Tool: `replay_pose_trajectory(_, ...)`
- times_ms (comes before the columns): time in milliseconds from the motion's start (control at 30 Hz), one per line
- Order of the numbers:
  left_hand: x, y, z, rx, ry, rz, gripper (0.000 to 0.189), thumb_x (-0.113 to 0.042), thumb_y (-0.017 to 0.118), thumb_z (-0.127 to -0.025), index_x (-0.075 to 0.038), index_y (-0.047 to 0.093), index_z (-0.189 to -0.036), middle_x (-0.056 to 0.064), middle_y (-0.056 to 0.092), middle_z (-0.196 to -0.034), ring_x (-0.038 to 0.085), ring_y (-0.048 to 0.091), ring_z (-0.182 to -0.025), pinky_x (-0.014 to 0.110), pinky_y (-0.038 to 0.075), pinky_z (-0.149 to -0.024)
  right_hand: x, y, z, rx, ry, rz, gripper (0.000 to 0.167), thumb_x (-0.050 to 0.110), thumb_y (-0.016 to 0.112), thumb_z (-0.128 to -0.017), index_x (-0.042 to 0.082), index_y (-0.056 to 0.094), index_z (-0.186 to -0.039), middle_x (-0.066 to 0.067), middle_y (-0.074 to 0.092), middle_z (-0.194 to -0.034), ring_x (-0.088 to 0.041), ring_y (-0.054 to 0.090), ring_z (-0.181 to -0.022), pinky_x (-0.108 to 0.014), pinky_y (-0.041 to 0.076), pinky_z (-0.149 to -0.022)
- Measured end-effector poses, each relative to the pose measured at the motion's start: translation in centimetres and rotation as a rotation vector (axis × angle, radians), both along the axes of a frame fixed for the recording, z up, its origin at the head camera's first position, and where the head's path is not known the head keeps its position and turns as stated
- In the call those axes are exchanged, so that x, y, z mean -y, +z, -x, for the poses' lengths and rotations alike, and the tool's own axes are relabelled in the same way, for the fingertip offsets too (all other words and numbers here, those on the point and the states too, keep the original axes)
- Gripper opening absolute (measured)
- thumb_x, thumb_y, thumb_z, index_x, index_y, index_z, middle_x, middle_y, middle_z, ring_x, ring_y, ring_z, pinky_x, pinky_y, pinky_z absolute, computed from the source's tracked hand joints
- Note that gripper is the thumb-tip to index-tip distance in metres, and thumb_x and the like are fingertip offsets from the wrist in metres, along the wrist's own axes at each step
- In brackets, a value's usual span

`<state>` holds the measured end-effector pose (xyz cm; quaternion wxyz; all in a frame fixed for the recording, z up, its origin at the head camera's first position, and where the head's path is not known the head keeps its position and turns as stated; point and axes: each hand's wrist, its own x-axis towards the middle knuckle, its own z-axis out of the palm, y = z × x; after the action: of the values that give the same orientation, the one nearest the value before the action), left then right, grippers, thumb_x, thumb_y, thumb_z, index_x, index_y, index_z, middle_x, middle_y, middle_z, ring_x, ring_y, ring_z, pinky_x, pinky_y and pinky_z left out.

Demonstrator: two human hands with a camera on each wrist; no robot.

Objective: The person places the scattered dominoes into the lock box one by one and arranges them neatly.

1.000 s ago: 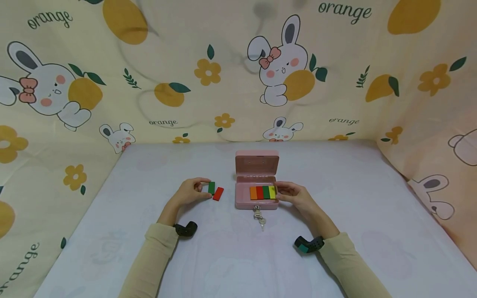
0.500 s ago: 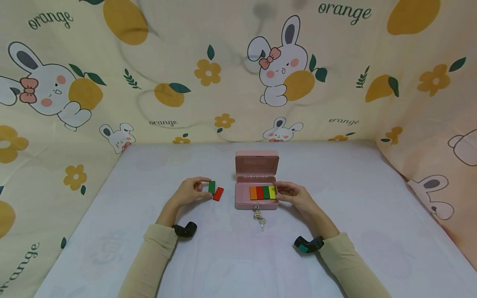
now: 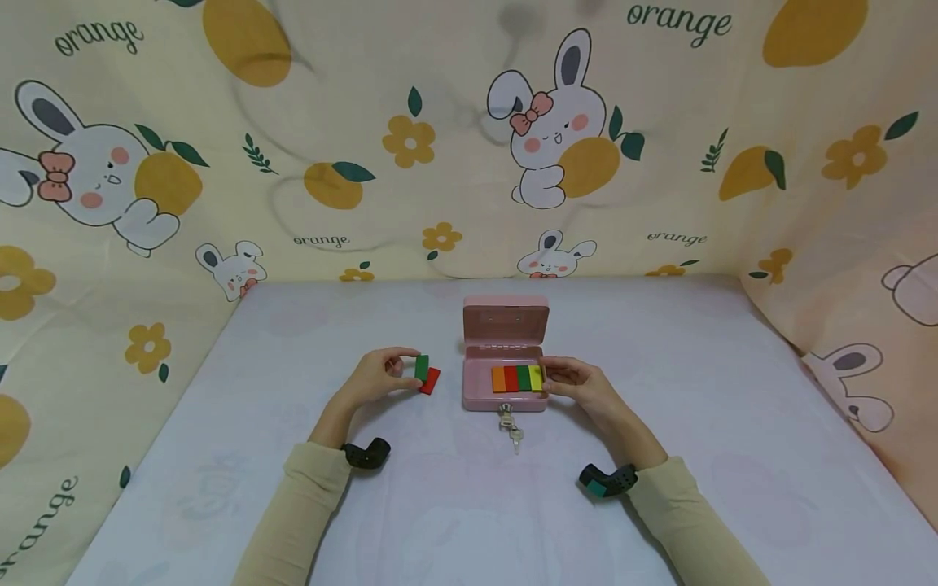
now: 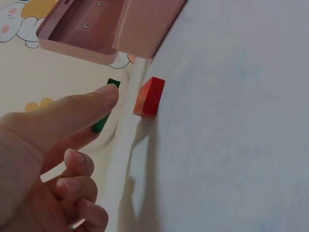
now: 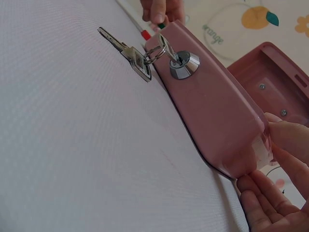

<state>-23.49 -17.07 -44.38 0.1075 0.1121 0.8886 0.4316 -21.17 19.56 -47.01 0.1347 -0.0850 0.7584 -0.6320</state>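
Observation:
My left hand [image 3: 374, 380] pinches a green block [image 3: 421, 368] between thumb and fingers, raised off the table in the left wrist view. Partly behind it in the head view, a red block [image 3: 431, 382] stays on the white surface; the left wrist view shows this red block [image 4: 149, 96] apart from the hand. A pink cash box [image 3: 469, 399] stands with its lid [image 3: 506, 321] up. Inside it, orange, red, green and yellow blocks [image 3: 510, 379] form a row. My right hand [image 3: 582, 385] grips the box's right end; the right wrist view has its fingers [image 5: 265, 198] low on the wall.
A key sits in the lock [image 5: 184, 65] on the box's front, with a second key [image 5: 130, 58] hanging from its ring. The white table [image 3: 469, 505] spreads around the box. A patterned cloth [image 3: 440, 163] rises behind and at both sides.
My left hand has shifted slightly right with the green block, which now overlaps the red block in the head view. My right hand and the box have stayed in place.

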Motion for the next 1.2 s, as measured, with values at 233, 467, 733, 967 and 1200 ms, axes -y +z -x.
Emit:
replay_pose_trajectory(233, -0.4, 0.3, -0.2, -0.002, 0.002, -0.005, 0.05, -0.015, 0.079, -0.078, -0.007, 0.062, -0.125, -0.001, 0.043, -0.072, 0.015, 0.041, -0.069, 0.027, 0.035, -0.066, 0.0, 0.0, 0.1, 0.006, -0.004, -0.02, 0.057, 0.018, 0.069, -0.088, 0.001, 0.049, -0.138, -0.023, 0.047, -0.144, -0.01, 0.056, -0.114, -0.007, 0.045, -0.09)
replay_pose_trajectory(467, -0.6, 0.3, -0.2, -0.005, 0.005, 0.005, 0.05, -0.017, 0.079, -0.078, -0.007, 0.062, -0.125, -0.001, 0.043, -0.072, 0.014, 0.04, -0.069, 0.025, 0.033, -0.063, -0.1, 0.0, 0.1, 0.009, -0.002, -0.015, 0.057, 0.018, 0.069, -0.088, 0.001, 0.049, -0.139, -0.023, 0.046, -0.144, -0.007, 0.057, -0.114, -0.007, 0.045, -0.091)
replay_pose_trajectory(733, -1.0, 0.7, -0.3, 0.0, 0.003, 0.0, 0.05, -0.018, 0.079, -0.079, -0.009, 0.063, -0.125, 0.001, 0.043, -0.075, 0.015, 0.04, -0.071, 0.025, 0.032, -0.063, -0.1, -0.1, 0.1, 0.008, 0.001, -0.004, 0.057, 0.018, 0.069, -0.088, 0.0, 0.048, -0.138, -0.024, 0.046, -0.144, -0.003, 0.057, -0.11, -0.007, 0.045, -0.09)
replay_pose_trajectory(967, -1.6, 1.0, -0.2, -0.033, -0.025, -0.012, 0.048, -0.018, 0.079, -0.079, -0.008, 0.063, -0.124, 0.004, 0.045, -0.076, 0.014, 0.039, -0.07, 0.023, 0.032, -0.062, -0.1, 0.0, 0.0, -0.026, 0.018, 0.004, 0.057, 0.016, 0.068, -0.09, -0.004, 0.046, -0.138, -0.029, 0.045, -0.142, -0.004, 0.057, -0.11, -0.007, 0.045, -0.09)
replay_pose_trajectory(1200, -2.3, 1.5, -0.3, -0.065, -0.043, -0.005, 0.048, -0.019, 0.079, -0.079, -0.008, 0.064, -0.123, 0.0, 0.043, -0.075, 0.014, 0.039, -0.07, 0.023, 0.031, -0.061, -0.1, 0.0, 0.0, -0.018, 0.01, 0.009, 0.056, 0.015, 0.068, -0.089, -0.004, 0.047, -0.138, -0.028, 0.045, -0.143, -0.013, 0.056, -0.117, -0.007, 0.045, -0.09)
